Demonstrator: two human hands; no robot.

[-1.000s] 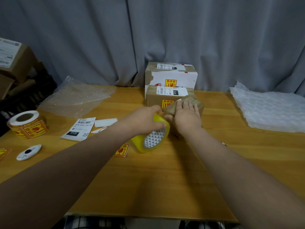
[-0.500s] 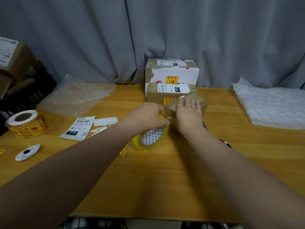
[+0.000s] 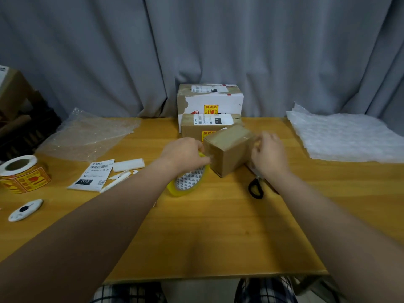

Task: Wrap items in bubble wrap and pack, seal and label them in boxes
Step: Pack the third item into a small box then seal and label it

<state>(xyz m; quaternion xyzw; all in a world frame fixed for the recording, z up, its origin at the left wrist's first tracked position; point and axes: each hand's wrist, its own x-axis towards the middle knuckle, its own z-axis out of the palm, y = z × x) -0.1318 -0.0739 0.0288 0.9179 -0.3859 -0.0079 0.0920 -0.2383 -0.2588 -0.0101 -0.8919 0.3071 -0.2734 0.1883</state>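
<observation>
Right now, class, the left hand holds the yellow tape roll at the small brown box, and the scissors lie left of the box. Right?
Not quite: in the head view the scissors lie right of the small brown box, not left. The left hand does hold the yellow tape roll at it.
</observation>
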